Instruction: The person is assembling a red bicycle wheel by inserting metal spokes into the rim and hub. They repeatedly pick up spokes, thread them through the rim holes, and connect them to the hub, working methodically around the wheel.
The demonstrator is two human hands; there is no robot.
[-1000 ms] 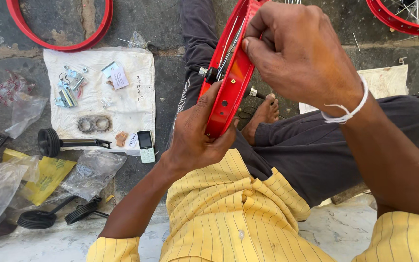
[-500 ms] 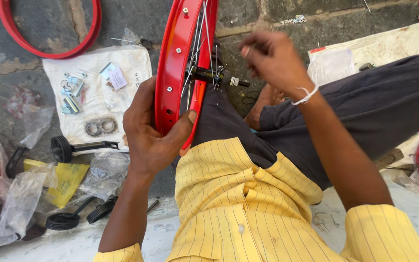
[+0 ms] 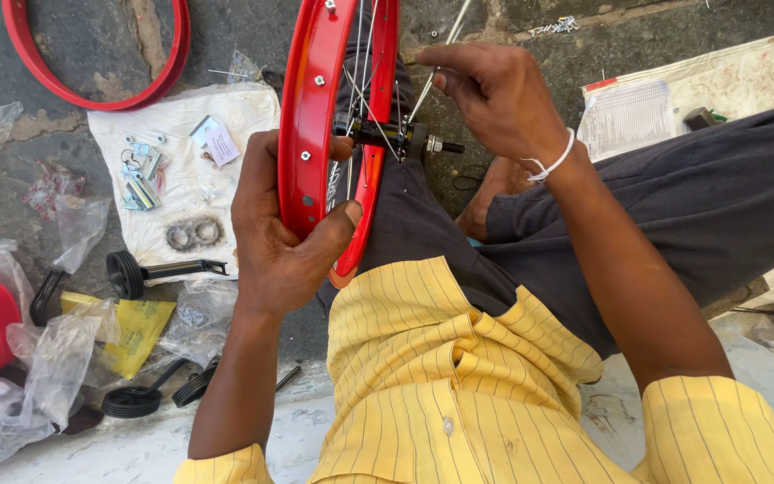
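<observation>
Grey ground point(image 3: 73, 134) – white cloth point(image 3: 226, 116), red rim point(image 3: 91, 90), plastic bags point(image 3: 47, 376)

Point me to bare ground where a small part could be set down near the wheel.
Bare pavement lies between the spare red rim and the white cloth, and above the right hand up to the printed sheet. The cloth is crowded with hardware; plastic bags and black training wheels clutter lower left. The left hand grips the red wheel rim.

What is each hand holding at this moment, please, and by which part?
Left hand grips the red wheel rim at its lower edge; right hand pinches a thin spoke.
</observation>
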